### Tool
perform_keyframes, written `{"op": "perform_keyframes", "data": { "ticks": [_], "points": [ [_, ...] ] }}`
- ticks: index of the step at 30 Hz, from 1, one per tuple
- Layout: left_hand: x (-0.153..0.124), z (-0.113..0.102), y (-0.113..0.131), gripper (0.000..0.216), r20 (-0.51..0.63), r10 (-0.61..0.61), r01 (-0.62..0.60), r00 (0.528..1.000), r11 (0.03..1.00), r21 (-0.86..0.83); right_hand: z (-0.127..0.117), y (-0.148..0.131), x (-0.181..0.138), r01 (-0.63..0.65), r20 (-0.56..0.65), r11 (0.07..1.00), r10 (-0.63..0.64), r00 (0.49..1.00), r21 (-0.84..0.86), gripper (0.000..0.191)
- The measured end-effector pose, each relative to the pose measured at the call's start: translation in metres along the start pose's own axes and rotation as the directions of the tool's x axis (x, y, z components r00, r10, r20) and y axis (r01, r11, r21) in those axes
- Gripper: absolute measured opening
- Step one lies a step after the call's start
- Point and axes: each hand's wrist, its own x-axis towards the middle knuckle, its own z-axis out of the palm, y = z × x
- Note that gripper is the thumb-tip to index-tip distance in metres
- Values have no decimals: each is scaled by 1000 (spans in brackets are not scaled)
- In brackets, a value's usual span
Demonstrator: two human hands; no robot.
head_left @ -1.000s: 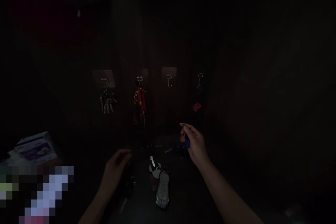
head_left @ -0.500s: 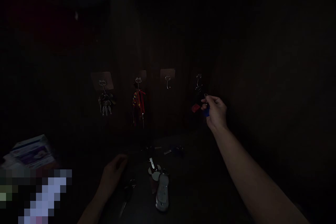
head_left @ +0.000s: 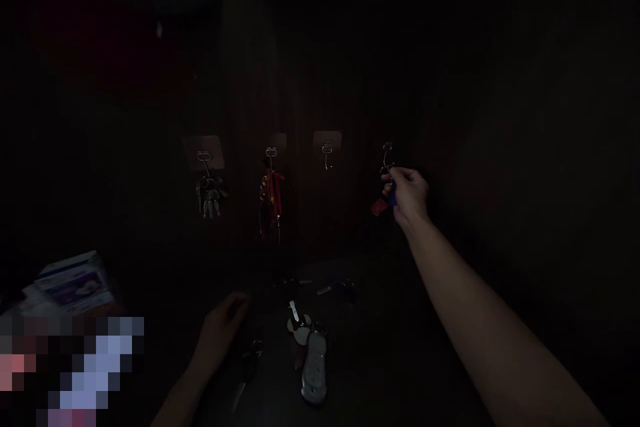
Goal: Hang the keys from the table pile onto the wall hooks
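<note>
My right hand (head_left: 411, 193) is pinched on a key ring with a blue tag (head_left: 393, 198), up against the rightmost wall hook (head_left: 387, 152). A red tag (head_left: 379, 207) hangs just below my fingertips. Whether the ring is over the hook is too dark to tell. Low on the left, my left hand (head_left: 223, 323) rests on the dark table, loosely curled, with a gap between thumb and fingers and nothing visible in it. Close to it lies a black key (head_left: 245, 373). Further right is a key bunch with a silver fob (head_left: 314, 367).
Two more hooks carry a metal key bunch (head_left: 211, 197) and keys with a red cord (head_left: 273, 193); a bare hook (head_left: 328, 157) sits between the cord and my right hand. More keys (head_left: 340, 289) lie near the wall. A box (head_left: 75, 287) stands left.
My right hand has moved up to the rightmost hook with the blue-tagged key ring. My left hand stays on the table. The view has shifted slightly.
</note>
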Motion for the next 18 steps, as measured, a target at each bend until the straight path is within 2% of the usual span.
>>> {"op": "perform_keyframes", "data": {
  "ticks": [7,18],
  "points": [
    [3,1,-4,21,-8,13,-13,1000,1000,6,-7,8,-12,-33,-3,995,33,999,-93,23],
    [0,2,-4,24,4,29,-29,1000,999,18,-27,33,-45,-154,50,985,158,986,-78,34]
  ]
}}
